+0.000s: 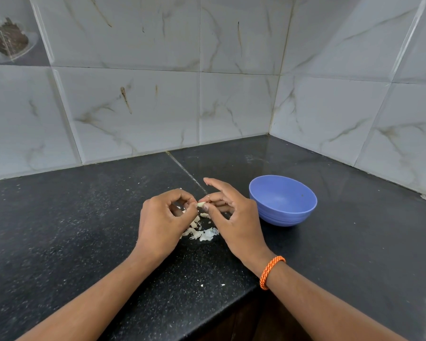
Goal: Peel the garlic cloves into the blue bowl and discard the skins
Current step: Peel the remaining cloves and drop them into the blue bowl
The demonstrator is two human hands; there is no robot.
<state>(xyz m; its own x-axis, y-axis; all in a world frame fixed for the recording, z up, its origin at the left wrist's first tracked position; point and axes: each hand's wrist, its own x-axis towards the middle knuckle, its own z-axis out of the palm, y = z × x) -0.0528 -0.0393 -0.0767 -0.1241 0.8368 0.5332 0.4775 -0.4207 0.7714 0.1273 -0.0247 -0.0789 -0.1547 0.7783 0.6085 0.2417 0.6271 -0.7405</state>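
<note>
Both hands (199, 212) pinch garlic clove (200, 204), long axis left-right, w/ tip leftward.

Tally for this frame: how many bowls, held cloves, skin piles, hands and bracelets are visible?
Bowl, blue, nothing visible inside: 1
Clove, pinched between both hands: 1
Skin pile on the counter: 1, loose pieces too small to count
Hands, left hand and right hand: 2
Bracelet, orange, right wrist: 1
Total: 6
</note>
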